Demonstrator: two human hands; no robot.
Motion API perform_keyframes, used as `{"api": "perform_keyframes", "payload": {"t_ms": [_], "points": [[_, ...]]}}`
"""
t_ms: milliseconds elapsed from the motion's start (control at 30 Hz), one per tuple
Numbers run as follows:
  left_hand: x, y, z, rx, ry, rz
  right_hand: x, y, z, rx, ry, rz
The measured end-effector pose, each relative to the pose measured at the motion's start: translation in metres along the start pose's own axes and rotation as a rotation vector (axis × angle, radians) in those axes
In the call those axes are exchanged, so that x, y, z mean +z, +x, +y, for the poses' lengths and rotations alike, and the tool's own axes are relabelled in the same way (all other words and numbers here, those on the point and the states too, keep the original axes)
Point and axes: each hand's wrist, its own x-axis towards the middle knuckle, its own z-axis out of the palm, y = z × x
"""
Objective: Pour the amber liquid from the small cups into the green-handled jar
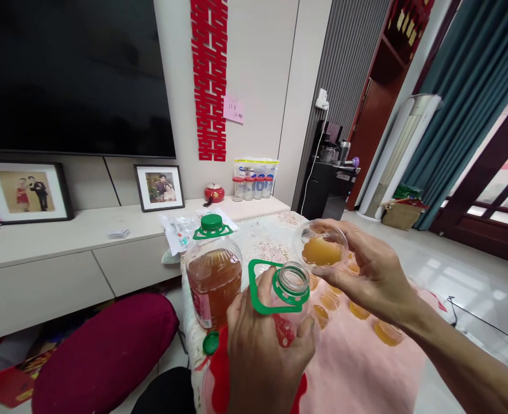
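My left hand (273, 339) is wrapped round an uncapped clear plastic jug (295, 279) with a green ring handle (260, 305) at its neck. My right hand (372, 264) grips a clear plastic cup (343, 244), tilted beside the jug's mouth, with amber liquid (320, 252) inside. Behind my left hand stands a capped large bottle (215, 276) of brown liquid. A loose green cap (211, 343) lies near its base. Several cups of amber liquid (360, 310) sit on the pink cloth beneath my right hand, partly hidden by it.
The pink cloth (357, 368) covers the table's right part. A maroon stool (107, 356) stands at the left. On the cabinet (77, 236) are framed photos (161, 187), a red pot (214, 193) and several red-lidded jars (249, 188). A plastic bag (176, 233) lies behind the bottle.
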Motion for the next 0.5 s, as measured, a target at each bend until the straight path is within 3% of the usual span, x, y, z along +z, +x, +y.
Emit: {"api": "perform_keyframes", "payload": {"t_ms": [500], "points": [[0.004, -0.007, -0.009, -0.026, -0.03, -0.075, -0.009, 0.016, -0.003, -0.207, -0.115, -0.059]]}}
